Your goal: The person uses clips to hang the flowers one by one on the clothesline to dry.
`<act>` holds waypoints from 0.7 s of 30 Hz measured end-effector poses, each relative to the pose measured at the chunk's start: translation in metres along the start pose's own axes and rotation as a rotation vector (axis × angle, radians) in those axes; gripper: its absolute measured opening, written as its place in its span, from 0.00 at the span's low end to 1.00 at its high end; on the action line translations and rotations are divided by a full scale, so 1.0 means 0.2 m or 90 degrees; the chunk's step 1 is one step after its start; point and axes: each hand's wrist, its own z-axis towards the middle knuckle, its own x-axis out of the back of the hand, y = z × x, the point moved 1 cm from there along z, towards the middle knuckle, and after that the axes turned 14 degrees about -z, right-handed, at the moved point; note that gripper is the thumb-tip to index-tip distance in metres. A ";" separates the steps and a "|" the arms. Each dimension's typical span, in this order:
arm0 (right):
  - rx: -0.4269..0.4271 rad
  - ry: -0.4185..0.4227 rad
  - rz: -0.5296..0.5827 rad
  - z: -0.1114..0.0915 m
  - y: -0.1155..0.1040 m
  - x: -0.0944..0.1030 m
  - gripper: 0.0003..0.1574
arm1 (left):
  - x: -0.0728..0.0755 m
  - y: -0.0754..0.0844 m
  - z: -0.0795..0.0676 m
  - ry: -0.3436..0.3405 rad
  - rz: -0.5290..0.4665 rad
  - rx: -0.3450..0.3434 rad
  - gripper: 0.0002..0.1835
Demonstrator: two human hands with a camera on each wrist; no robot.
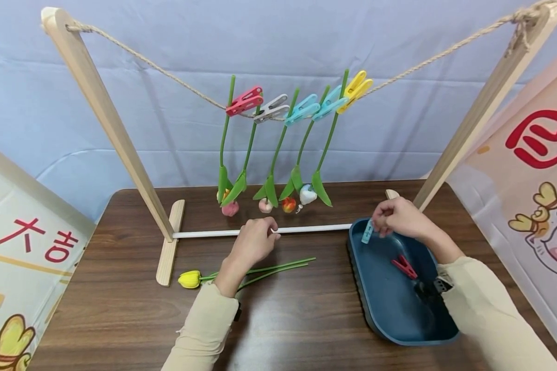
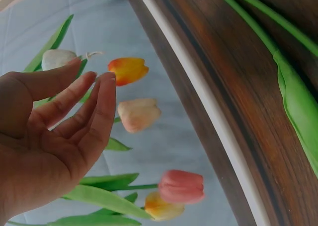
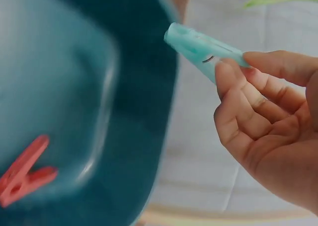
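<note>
My right hand (image 1: pixel 396 219) pinches a light blue clothespin (image 3: pixel 206 49) between thumb and fingers, at the far end of the dark blue tray (image 1: pixel 376 309). A red clothespin (image 1: pixel 405 267) lies inside that tray. Over the white rod (image 1: pixel 204 234) my left hand (image 1: pixel 255 239) hovers with bent, relaxed fingers and nothing between them. Past its fingertips, in the left wrist view, hang an orange tulip (image 2: pixel 128 71) and a pale peach tulip (image 2: pixel 139 114). On the table, partly behind the left forearm, lie a yellow tulip (image 1: pixel 189 279) and green stems (image 1: pixel 292 265).
Several tulips hang heads down from a rope (image 1: pixel 427 66), held by red (image 1: pixel 245 101), grey (image 1: pixel 271 108), light blue (image 1: pixel 302 110) and yellow (image 1: pixel 355 91) clothespins. Wooden posts (image 1: pixel 111 123) support the rope at both sides. A dark object (image 1: pixel 426 292) lies in the tray beside the right wrist.
</note>
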 end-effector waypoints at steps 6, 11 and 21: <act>-0.009 0.018 0.122 0.06 -0.16 -0.03 0.09 | -0.06 0.05 0.01 -0.009 -0.011 -0.058 0.06; -0.028 0.008 0.164 0.12 -0.25 -0.13 0.09 | -0.12 0.10 0.01 -0.031 -0.015 -0.081 0.08; -0.026 -0.025 0.207 0.18 -0.38 -0.25 0.08 | -0.21 0.14 0.01 -0.023 0.011 -0.069 0.12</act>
